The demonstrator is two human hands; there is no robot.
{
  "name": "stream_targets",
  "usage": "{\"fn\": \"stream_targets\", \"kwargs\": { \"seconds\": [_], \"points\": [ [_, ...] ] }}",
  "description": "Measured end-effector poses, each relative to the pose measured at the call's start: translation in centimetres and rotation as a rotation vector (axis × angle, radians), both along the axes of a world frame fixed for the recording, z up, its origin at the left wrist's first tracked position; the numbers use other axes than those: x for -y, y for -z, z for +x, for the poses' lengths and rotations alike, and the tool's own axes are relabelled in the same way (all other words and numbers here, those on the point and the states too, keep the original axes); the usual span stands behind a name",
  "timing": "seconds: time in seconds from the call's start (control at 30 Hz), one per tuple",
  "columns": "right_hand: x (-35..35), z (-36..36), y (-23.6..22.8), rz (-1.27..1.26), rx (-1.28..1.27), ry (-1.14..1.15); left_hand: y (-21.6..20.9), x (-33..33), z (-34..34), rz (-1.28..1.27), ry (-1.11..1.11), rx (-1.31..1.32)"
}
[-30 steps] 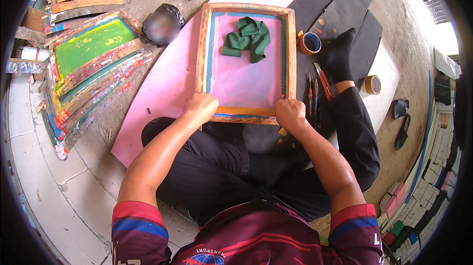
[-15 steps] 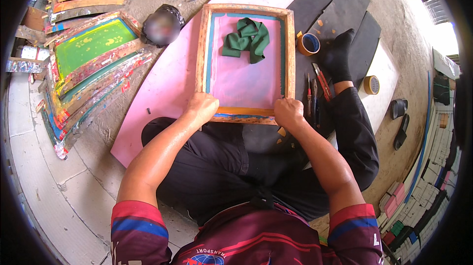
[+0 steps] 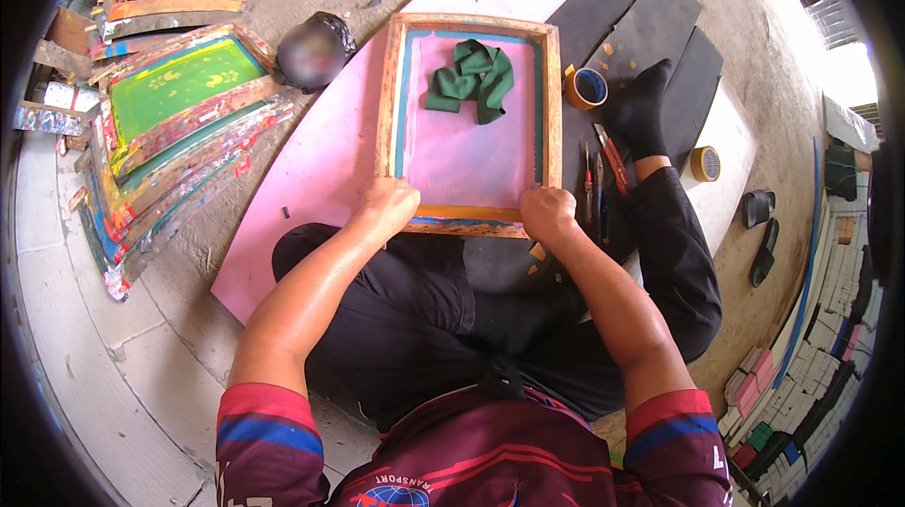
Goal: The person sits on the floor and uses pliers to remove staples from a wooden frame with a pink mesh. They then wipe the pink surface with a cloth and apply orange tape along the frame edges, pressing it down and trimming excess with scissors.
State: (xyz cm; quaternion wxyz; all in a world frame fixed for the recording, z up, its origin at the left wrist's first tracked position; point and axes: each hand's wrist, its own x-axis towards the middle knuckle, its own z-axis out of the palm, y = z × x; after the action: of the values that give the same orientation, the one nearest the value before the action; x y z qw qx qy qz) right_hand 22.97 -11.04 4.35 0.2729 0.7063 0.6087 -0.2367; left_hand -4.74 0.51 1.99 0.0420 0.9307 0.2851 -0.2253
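Observation:
A wooden screen-printing frame [image 3: 388,102] lies in front of me, its near end by my crossed legs. Its mesh looks pinkish and has a teal border along the inside of the wood. On the far half of the mesh rests a crumpled strip of dark green cloth [image 3: 492,83]. My left hand [image 3: 387,205] is closed around the frame's near left corner. At the near right corner my right hand [image 3: 549,209] grips the frame in the same way. The fingers of both hands are partly hidden behind the wood.
A pink board [image 3: 311,187] lies beneath the frame. Right of it are black sheets [image 3: 650,22], a tape roll [image 3: 586,89], a red cutter knife [image 3: 613,160] and another tape roll [image 3: 705,164]. Paint-stained screens [image 3: 179,97] and a black plastic bag [image 3: 316,50] are at left; sandals [image 3: 765,253] at right.
The view has shifted very slightly. Both hands keep their hold on the frame, and the green cloth stays in the same place on the mesh.

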Motion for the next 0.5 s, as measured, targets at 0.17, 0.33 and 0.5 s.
{"fn": "stream_targets", "kwargs": {
  "seconds": [0.17, 0.33, 0.5],
  "points": [
    [0.1, 0.3, -1.3, -0.007, -0.005, 0.028, 0.8, 0.0, -0.2, 0.014, -0.008, -0.005],
    [3.0, 4.0, -1.4, 0.519, -0.24, 0.251, -0.1, -0.6, -0.8, -0.036, -0.094, 0.117],
    [3.6, 2.1, -1.0, 0.607, -0.602, 0.032, -0.6, 0.9, -0.8, -0.26, -0.215, 0.563]
  ]
}}
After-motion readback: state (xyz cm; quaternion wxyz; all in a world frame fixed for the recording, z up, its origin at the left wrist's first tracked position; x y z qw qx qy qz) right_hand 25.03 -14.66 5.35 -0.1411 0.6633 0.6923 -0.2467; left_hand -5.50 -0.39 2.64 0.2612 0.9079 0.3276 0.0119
